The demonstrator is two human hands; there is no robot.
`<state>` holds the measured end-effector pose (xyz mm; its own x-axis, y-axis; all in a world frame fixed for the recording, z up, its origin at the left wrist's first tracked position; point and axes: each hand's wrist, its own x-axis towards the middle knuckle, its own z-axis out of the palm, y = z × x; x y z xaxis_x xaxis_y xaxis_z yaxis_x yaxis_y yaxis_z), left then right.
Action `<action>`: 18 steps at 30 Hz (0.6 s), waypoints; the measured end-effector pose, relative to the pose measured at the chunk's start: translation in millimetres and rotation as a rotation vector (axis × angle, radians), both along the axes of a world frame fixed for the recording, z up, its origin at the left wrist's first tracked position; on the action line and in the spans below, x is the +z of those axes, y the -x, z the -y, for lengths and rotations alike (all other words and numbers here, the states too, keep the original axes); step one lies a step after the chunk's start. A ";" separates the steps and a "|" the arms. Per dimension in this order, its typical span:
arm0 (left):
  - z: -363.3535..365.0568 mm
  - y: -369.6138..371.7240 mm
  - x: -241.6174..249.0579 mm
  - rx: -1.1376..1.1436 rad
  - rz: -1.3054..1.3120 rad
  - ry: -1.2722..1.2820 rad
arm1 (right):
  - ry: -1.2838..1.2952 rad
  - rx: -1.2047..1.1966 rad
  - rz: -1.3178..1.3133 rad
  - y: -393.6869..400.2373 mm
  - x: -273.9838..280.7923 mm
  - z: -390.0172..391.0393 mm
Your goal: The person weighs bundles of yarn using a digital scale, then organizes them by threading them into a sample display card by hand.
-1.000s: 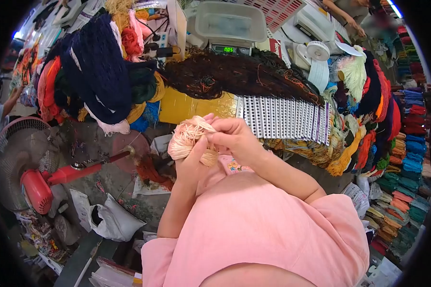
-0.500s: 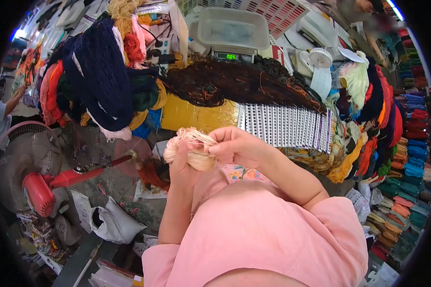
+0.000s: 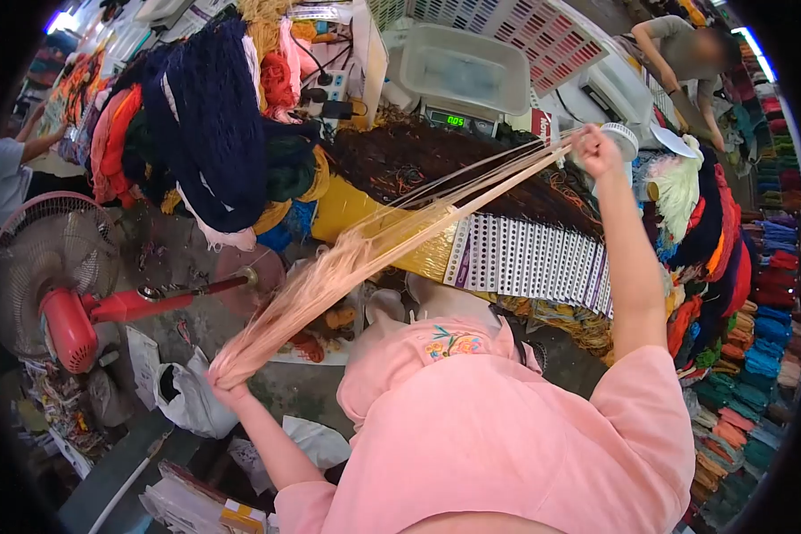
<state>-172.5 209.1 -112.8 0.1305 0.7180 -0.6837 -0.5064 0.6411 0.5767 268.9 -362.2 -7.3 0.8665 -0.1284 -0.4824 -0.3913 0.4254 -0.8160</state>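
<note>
A pale pink skein of yarn [image 3: 347, 267] is stretched slantwise across the middle of the head view. My left hand [image 3: 231, 392], low on the left, is closed round its bunched lower end. Up at the right, my right hand [image 3: 596, 153] forms a fist on the other end, above the dark brown yarn. Between the hands the strands fan out, looser and blurred toward the left, tighter toward the right. Punched sample cards [image 3: 534, 262] and the dark brown yarn [image 3: 400, 160] lie on the table behind the skein.
A digital scale [image 3: 454, 120] bears a clear plastic tub [image 3: 465, 67]. Navy yarn [image 3: 191, 116] hangs at the table's left side. On the floor at left stand a red fan [image 3: 67, 325] and a white bag [image 3: 191, 396]. Another person [image 3: 685, 53] bends at the upper right.
My hands have moved from close together to far apart, left hand down-left, right hand up-right. The skein, bunched up before, is now drawn out long between them.
</note>
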 end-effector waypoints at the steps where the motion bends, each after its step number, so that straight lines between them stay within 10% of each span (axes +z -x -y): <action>1: -11.9 21.3 -3.6 0.056 -0.004 0.010 | 0.004 -0.073 0.032 -15.4 -0.5 17.4; 5: -34.9 103.8 -2.2 0.199 -0.158 -0.113 | 0.023 -0.173 0.174 -54.8 14.1 57.3; 12: 16.4 128.8 -20.5 -0.067 -0.137 -0.237 | 0.290 0.652 0.070 -13.0 58.6 -59.8; 18: 89.2 80.3 -3.0 -0.452 0.100 -0.165 | 0.316 0.372 0.475 -117.3 118.6 -19.7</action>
<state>-252.7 120.0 -115.7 0.5131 0.6721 -0.5338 -0.2567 0.7136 0.6518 386.2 -342.4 111.3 0.9888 0.1469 -0.0271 -0.0340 0.0450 -0.9984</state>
